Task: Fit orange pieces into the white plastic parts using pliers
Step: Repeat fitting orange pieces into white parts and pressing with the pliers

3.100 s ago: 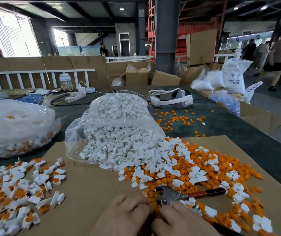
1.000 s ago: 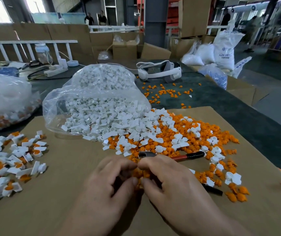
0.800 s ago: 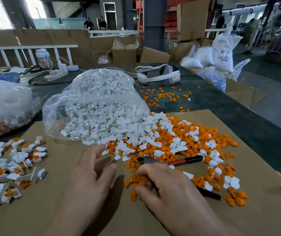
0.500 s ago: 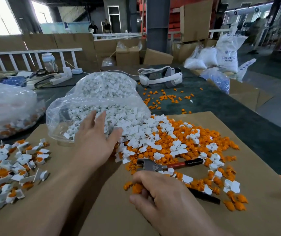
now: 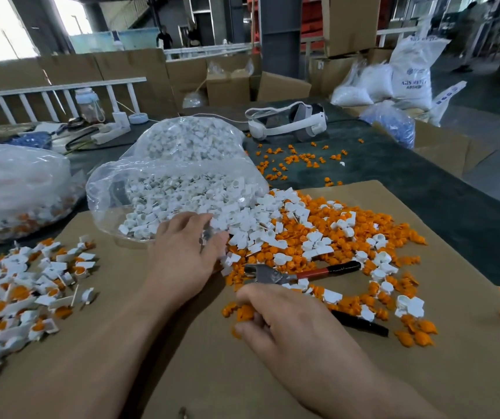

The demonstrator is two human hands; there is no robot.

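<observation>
Versus half a second back, the left hand is sitting nearer and further right, at the mouth of the clear bag; its fingers were flat and spread, and are now curling into the white parts, pinching a few; the right hand is staying at near centre, fingers curling round a small clump of orange pieces; the pliers are lying just beyond its fingertips, contact unclear, head pointing left, red handle running right, black handle passing under the hand; white parts are spilling from the bag onto the cardboard sheet, mixing with orange pieces right of centre; the assembled pile is lying at near left.
</observation>
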